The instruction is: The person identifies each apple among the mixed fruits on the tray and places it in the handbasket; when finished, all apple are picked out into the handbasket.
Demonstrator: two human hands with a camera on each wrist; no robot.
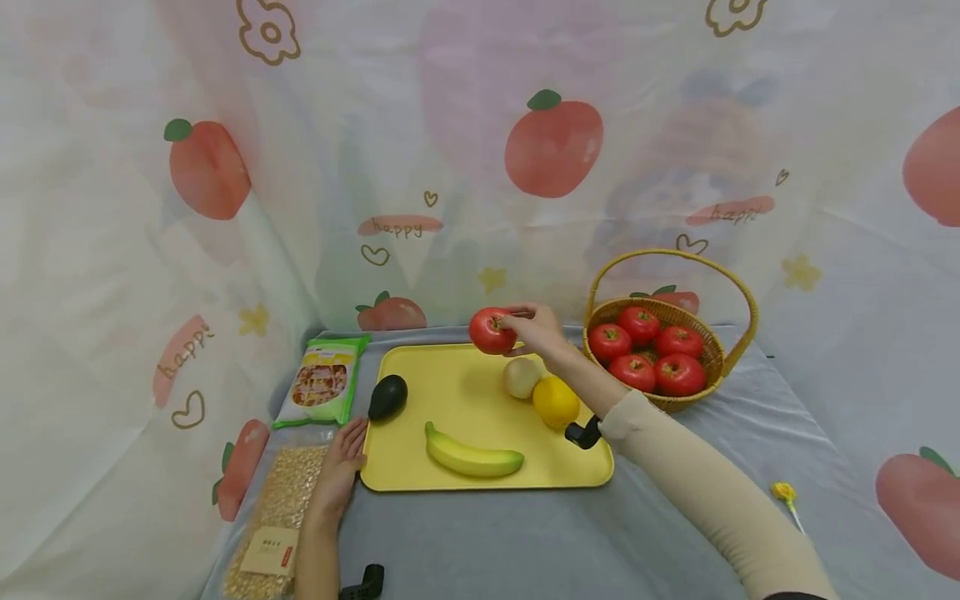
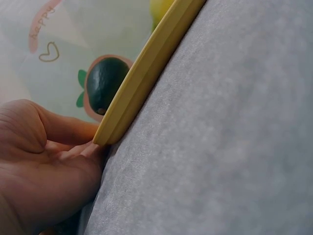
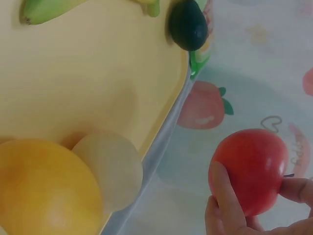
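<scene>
A red apple (image 1: 491,331) is held up by my right hand (image 1: 536,331), above the back part of the yellow tray (image 1: 465,392). The right wrist view shows the fingers on one side of the apple (image 3: 250,171) and the thumb near its stem. My left hand (image 1: 345,458) rests at the tray's left edge, its thumb and fingers touching the rim (image 2: 132,93). Near those fingers, a dark green avocado (image 1: 388,397) lies on the tray. A banana (image 1: 474,454) lies towards the front, while a pale round fruit (image 1: 521,378) and a yellow-orange fruit (image 1: 556,402) sit at the right.
A wicker basket (image 1: 731,367) with a tall handle holds several red apples, right of the tray. On the left lie a green-edged food bag (image 1: 324,382) and a clear pack of grains (image 1: 288,492). A yellow flower (image 1: 783,492) lies at the right.
</scene>
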